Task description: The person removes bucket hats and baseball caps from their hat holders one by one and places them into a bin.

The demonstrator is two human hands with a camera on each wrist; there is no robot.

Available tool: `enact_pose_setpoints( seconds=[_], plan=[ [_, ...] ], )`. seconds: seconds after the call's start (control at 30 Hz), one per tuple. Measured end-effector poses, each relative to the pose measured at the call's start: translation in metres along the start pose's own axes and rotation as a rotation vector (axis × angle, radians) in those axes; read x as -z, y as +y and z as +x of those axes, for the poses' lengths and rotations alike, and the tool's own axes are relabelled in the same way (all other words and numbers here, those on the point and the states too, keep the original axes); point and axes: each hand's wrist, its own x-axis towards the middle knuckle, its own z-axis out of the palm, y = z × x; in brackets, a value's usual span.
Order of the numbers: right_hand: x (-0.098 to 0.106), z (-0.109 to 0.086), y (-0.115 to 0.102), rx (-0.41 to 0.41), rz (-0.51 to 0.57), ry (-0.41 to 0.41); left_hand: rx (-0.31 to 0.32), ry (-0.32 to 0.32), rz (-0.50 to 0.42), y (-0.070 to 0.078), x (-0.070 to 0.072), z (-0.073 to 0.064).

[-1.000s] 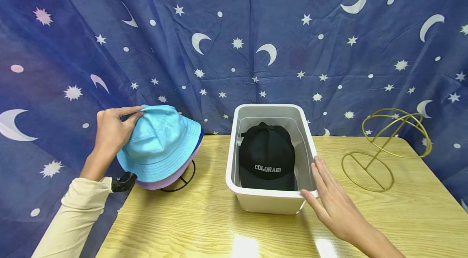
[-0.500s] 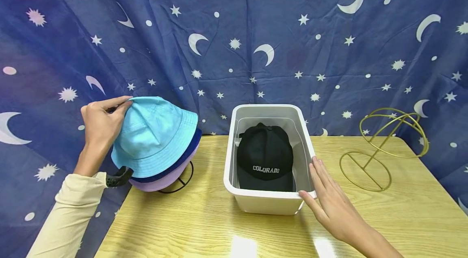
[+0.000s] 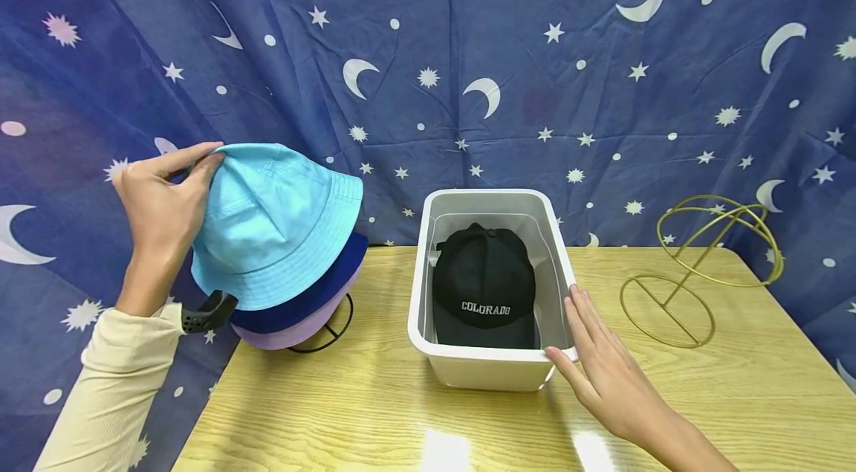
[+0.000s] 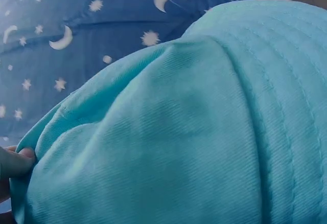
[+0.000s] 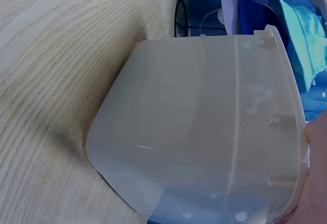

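Observation:
My left hand (image 3: 163, 208) pinches the crown of a light blue bucket hat (image 3: 274, 227) between thumb and fingers. In the left wrist view the thumb presses a fold of the hat's cloth (image 4: 168, 132). Below that hat, a dark blue hat (image 3: 314, 293) lies over a lilac hat (image 3: 294, 337) on a black wire stand (image 3: 342, 325). My right hand (image 3: 611, 383) rests with straight fingers on the near right corner of a white plastic bin (image 3: 495, 372). Inside the bin sits a black cap (image 3: 484, 275) lettered COLORADO.
A gold wire hat stand (image 3: 675, 297) with nothing on it stands at the right of the wooden table (image 3: 348, 412). Behind the table hangs a blue curtain (image 3: 428, 48) with stars and moons.
My left hand has risen and moved left with the light blue hat, baring more of the dark blue one. The right hand stays on the bin.

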Motion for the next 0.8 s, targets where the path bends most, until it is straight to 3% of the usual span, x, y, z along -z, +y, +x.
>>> enact_pose_setpoints(
  seconds=[0.2,0.37,0.7,0.8],
  plan=[
    [0.0,0.0,0.0,-0.003,0.003,-0.005,-0.027,0.076,-0.046,0.033,0.004,0.005],
    [0.0,0.0,-0.001,-0.013,0.007,-0.011,-0.073,0.06,-0.111,0.063,0.001,0.003],
    [-0.001,0.0,-0.001,-0.017,0.017,-0.011,-0.279,-0.019,-0.242,0.08,-0.02,0.002],
    [0.0,-0.001,-0.001,-0.017,0.017,-0.011,-0.298,-0.044,-0.275,0.09,-0.024,0.0]
  ],
)
